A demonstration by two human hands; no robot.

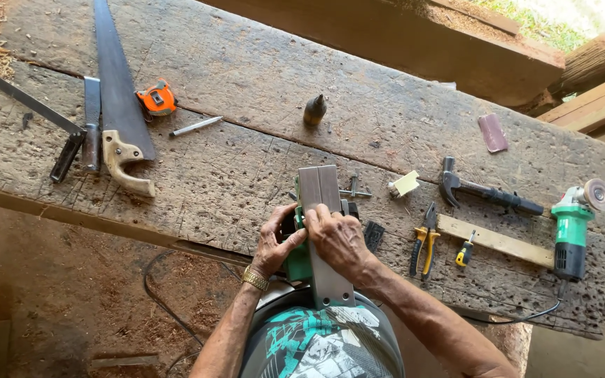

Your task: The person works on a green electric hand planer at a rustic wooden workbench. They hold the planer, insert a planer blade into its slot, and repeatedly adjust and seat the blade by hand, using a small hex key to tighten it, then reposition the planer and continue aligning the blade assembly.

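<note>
Both hands grip planer (320, 210), sole up, lengthwise away.

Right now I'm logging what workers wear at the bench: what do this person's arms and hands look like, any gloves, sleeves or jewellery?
Both arms are bare to the bottom edge of the frame, with no sleeves showing. The left hand and right hand wear no gloves. A gold-coloured metal watch band circles the left wrist. No rings can be made out.
</note>
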